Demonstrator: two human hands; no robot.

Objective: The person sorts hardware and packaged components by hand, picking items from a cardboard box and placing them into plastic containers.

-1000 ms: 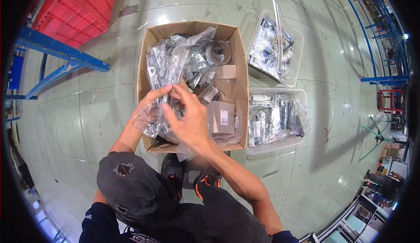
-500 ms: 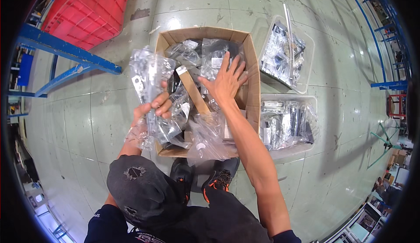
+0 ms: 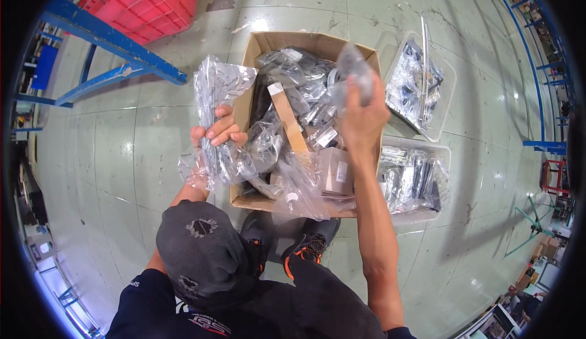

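A cardboard box [image 3: 243,102] stands open on the floor before my feet, heaped with clear plastic bags of parts. My left hand [image 3: 220,132] is closed around clear bags of metal parts [image 3: 209,91] by the box's left wall. Over the right side of the box, my right hand [image 3: 366,116] grips a small clear bag with dark contents [image 3: 354,73], smeared by motion. Inside the box lie a long brown carton strip [image 3: 289,121] and a small brown carton [image 3: 335,171] with a white label. An empty-looking clear bag [image 3: 299,193] hangs over the near edge.
Two translucent bins stand right of the box: the far bin [image 3: 448,104] holds bagged parts and a long metal rail, the near bin [image 3: 421,218] bagged metal pieces. A blue steel frame [image 3: 113,36] and a red crate [image 3: 143,3] are at the far left. A green stand [image 3: 535,224] is right.
My right hand, spread over the bags half a second ago, has lifted a small bag and moved right. My left hand still holds its bags. The whole view has shifted slightly.
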